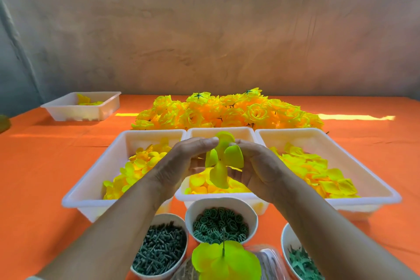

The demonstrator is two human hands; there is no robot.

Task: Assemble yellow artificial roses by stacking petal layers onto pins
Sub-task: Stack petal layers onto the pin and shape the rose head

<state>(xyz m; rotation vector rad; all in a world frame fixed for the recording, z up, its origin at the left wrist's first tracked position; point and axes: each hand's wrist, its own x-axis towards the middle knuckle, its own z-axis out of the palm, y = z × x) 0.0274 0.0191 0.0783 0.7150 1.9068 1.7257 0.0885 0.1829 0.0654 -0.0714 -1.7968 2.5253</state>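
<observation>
My left hand (181, 161) and my right hand (259, 168) meet above the middle tray (221, 130) and together hold a yellow petal layer (223, 159) with several lobes. Fingertips of both hands pinch its upper edge. Near the bottom edge a partly stacked flower (225, 261) sits on an upright thin pin (223, 243). Three white trays in a row hold loose yellow petals: the left tray (95, 170), the middle one, and the right tray (363, 173). A heap of finished yellow roses (227, 111) lies behind them.
Three white cups stand in front: one with dark pins (159, 250), one with green rings (220, 225), one with green leaf pieces (300, 261). A fourth tray (84, 107) with a few petals sits far left on the orange tablecloth (45, 166). A clear plastic box (270, 261) lies bottom centre.
</observation>
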